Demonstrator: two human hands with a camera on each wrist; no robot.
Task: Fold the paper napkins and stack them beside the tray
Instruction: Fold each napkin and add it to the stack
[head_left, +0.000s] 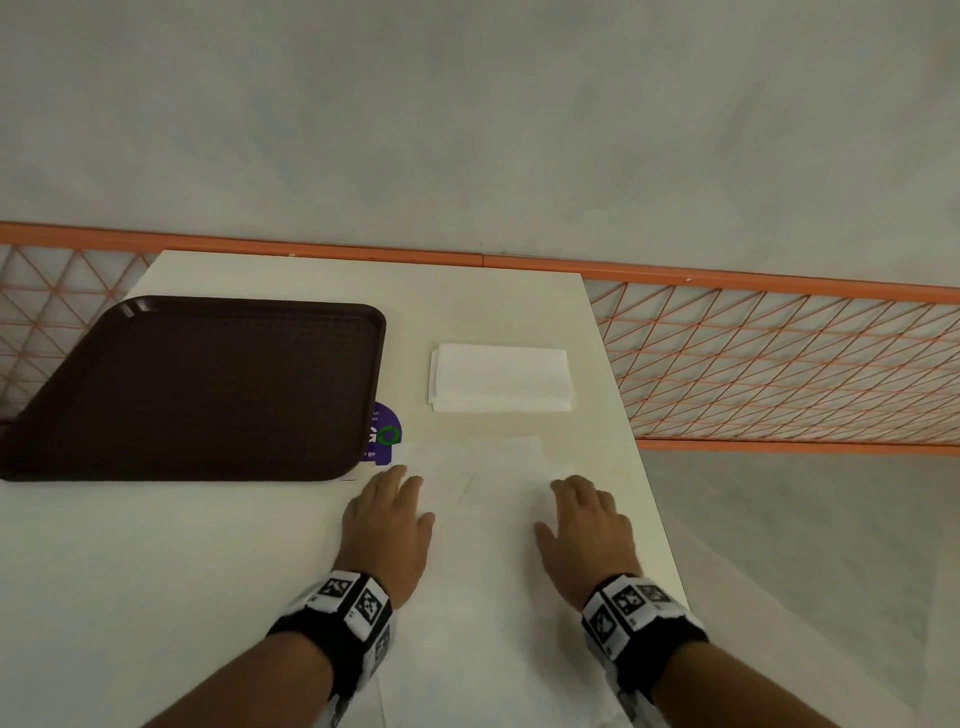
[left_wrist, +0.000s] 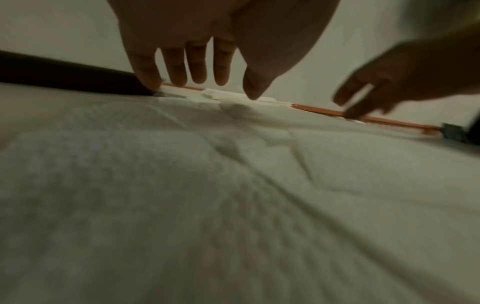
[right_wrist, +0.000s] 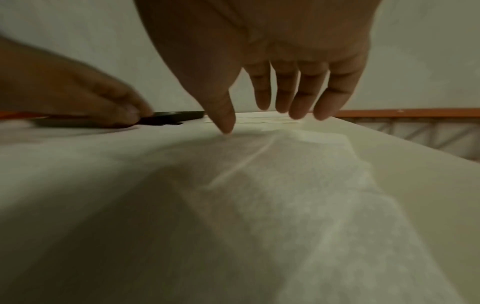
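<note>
A large unfolded white napkin (head_left: 483, 525) lies flat on the white table (head_left: 208, 571), creased down its middle. My left hand (head_left: 387, 512) rests on its left part and my right hand (head_left: 584, 514) on its right part, both palm down with straight fingers. In the left wrist view the left hand's fingers (left_wrist: 197, 70) point down at the napkin (left_wrist: 233, 185). The right wrist view shows my right thumb (right_wrist: 226, 121) touching the napkin (right_wrist: 285, 185). A stack of folded napkins (head_left: 500, 376) lies beyond, to the right of the brown tray (head_left: 197, 389).
A purple sticker (head_left: 383, 434) peeks out from under the tray's near right corner. The table's right edge (head_left: 649, 493) runs close to my right hand. An orange mesh railing (head_left: 779, 358) stands behind and to the right of the table.
</note>
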